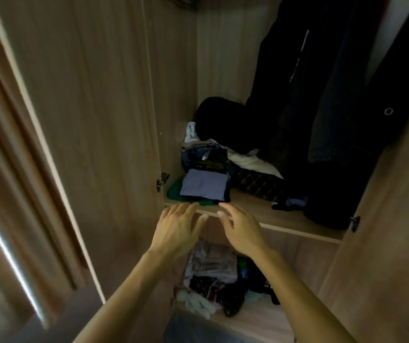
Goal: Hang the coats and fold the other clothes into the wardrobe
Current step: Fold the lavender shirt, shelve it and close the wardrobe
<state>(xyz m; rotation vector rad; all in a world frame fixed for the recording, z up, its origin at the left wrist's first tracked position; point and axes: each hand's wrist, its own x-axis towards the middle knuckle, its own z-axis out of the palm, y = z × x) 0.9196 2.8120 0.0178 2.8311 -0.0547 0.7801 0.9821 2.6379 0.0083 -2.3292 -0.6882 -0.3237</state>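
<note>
Head view: smooth, square-folded lavender garment (204, 185) atop green cloth (175, 192).

A wardrobe (223, 58) of light brown wood-grain board stands open, its inside dim toward the upper right. The left door (87, 120) swings wide, its pale edge running down the frame, with a metal hinge (161, 180) at its inner side. The right door (396, 219) shows only in part and carries a second hinge (354, 222). A shelf (260, 214) of the same board divides the upper space from a lower compartment with a wooden bottom panel (260, 320). At far left hang blurred brown folds, apparently a curtain (8, 181), beside a bright streak of light (8, 243).
</note>
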